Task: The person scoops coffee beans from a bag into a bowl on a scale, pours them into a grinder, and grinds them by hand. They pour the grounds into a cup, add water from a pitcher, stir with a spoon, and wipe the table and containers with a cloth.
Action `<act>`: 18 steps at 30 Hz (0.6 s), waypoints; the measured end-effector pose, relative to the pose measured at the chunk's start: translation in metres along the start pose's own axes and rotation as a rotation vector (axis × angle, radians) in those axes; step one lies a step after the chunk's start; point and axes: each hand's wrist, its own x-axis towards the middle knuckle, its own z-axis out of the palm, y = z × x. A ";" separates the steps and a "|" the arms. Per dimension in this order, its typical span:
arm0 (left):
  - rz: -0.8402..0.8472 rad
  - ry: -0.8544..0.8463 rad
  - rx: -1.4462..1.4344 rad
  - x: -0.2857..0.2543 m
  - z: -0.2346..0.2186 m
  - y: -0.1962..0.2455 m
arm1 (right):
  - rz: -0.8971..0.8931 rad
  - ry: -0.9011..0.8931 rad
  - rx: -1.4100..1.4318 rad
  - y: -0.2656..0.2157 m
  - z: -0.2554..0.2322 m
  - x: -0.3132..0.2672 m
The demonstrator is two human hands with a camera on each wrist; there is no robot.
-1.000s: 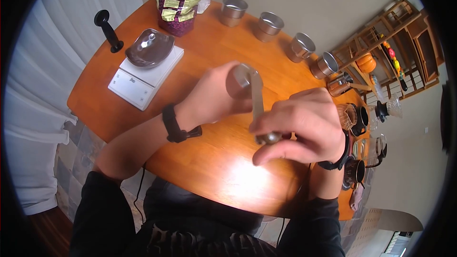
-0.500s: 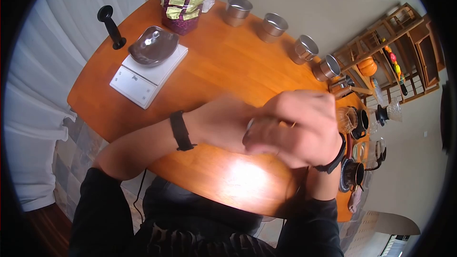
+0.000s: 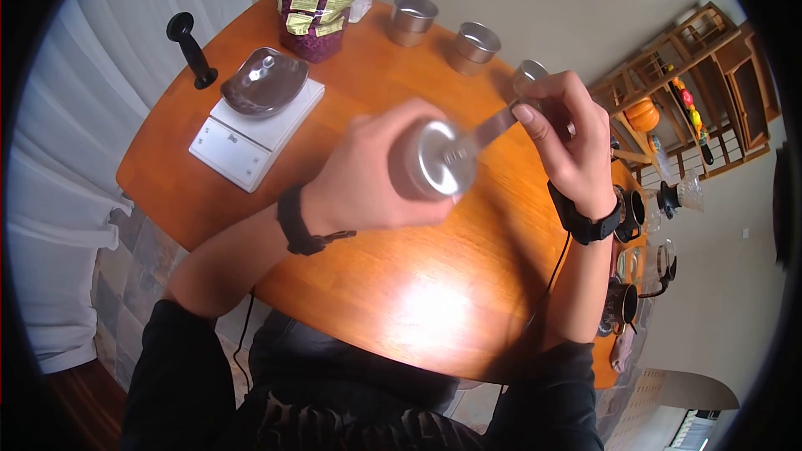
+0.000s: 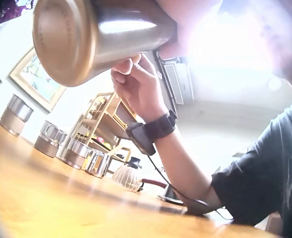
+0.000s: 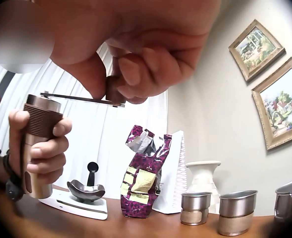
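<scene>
1. Head: right of the scale [image 3: 230, 156], I see the left hand [image 3: 359, 171] wrapped around the grinder [image 3: 447, 159], seemingly steadying it; the right hand [image 3: 581, 146] pinches the outer end of its crank [image 3: 494, 128], probably for leverage. A dark dish [image 3: 264, 83] sits on the scale, perhaps for weighing.
2. Left wrist: the grinder tilts above the wooden table [image 4: 52, 198]; the scale is outside my view.
3. Right wrist: right of the scale I see a purple bag [image 5: 142, 181], then steel cups [image 5: 195, 202]; behind it, a white curtain [image 5: 81, 126].
</scene>
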 end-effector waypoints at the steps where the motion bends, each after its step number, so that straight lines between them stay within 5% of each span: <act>1: -0.035 0.029 -0.027 0.002 -0.002 0.000 | -0.014 -0.005 -0.016 -0.002 -0.001 0.000; 3: -0.059 0.073 -0.057 0.005 -0.004 0.002 | -0.041 -0.013 -0.048 -0.007 -0.003 0.000; 7: -0.419 0.134 -0.332 0.008 -0.012 0.000 | -0.092 -0.035 -0.071 -0.017 -0.008 -0.002; 18: -0.450 0.095 -0.232 0.005 0.005 -0.020 | -0.352 -0.113 0.328 -0.059 0.018 -0.008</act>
